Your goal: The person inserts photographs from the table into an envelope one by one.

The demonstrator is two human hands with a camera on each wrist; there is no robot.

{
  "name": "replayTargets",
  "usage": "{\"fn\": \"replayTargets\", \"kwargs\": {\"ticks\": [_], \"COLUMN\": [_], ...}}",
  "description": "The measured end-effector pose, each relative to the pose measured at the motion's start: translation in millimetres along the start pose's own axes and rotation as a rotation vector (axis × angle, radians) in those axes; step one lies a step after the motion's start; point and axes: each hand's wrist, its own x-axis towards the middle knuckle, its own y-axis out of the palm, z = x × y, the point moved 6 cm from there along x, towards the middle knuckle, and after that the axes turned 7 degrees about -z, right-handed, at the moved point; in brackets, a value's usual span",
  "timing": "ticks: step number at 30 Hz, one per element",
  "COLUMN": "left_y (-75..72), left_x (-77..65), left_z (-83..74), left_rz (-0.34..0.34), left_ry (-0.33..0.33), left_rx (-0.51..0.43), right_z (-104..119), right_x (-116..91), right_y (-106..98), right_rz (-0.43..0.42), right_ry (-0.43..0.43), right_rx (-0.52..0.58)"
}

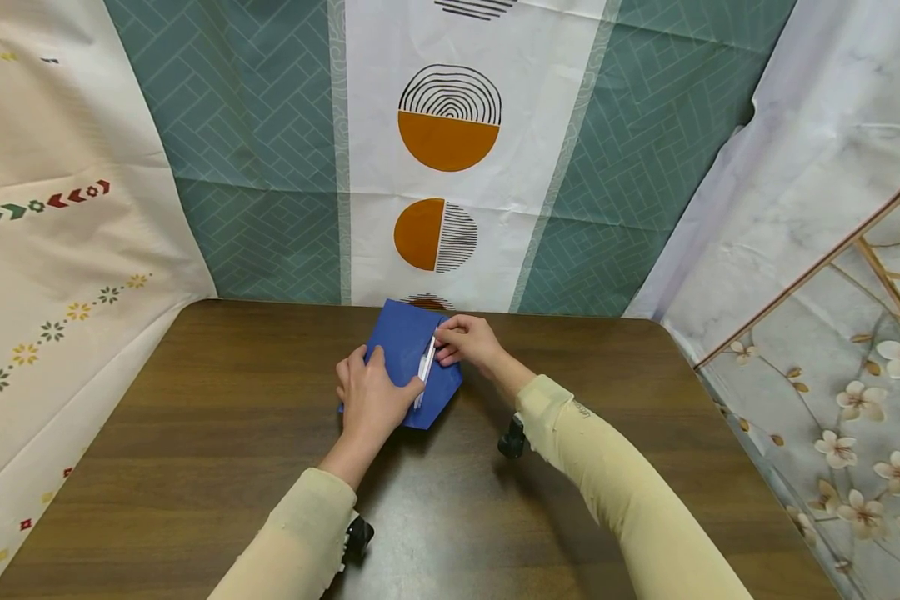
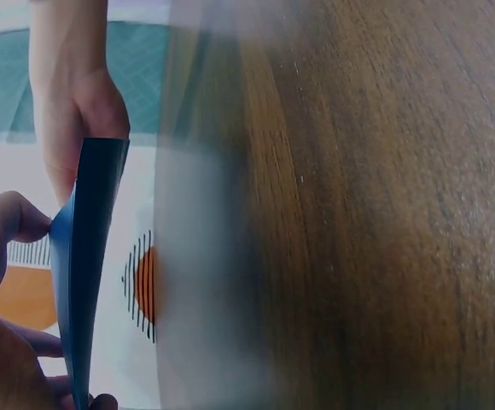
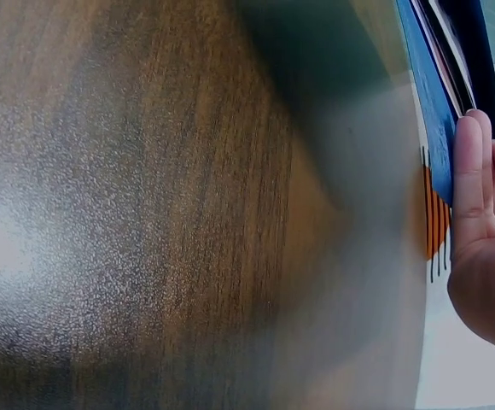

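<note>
A blue envelope [image 1: 405, 329] with white papers [image 1: 424, 371] showing along its opening is held above the table, tilted. My left hand [image 1: 371, 392] grips its left side, thumb across the front near the papers; the left wrist view shows the envelope [image 2: 85, 273] edge-on, between thumb and fingers. At the opening's upper end, my right hand [image 1: 474, 342] pinches the papers' edge. From the right wrist, fingers of the right hand [image 3: 486, 248] lie against the envelope [image 3: 431, 111], beside the layered paper edges. The lower part of the papers is hidden inside.
A dark brown wooden table [image 1: 217, 467] lies beneath the hands. Patterned cloth [image 1: 270, 150] hangs along its far edge, with a flowered cloth [image 1: 832, 417] on the right and a cream one [image 1: 67, 275] on the left. Small black cameras [image 1: 512, 440] hang at both wrists.
</note>
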Motion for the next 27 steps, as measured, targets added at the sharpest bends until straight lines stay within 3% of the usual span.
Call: {"fn": "replayTargets", "kwargs": {"ticks": [17,27], "left_y": [1.5,1.7], "left_x": [-0.8,-1.3], "left_z": [1.5,10.9], "left_rz": [0.003,-0.014], "left_ry": [-0.013,-0.026], "left_rx": [-0.011,0.004], "right_z": [4,8], "right_x": [-4,-10], "right_y": [-2,-22], "right_rz": [-0.005,0.012], "right_ry": [-0.021,-0.012], "right_rx": [-0.016,0.033]}}
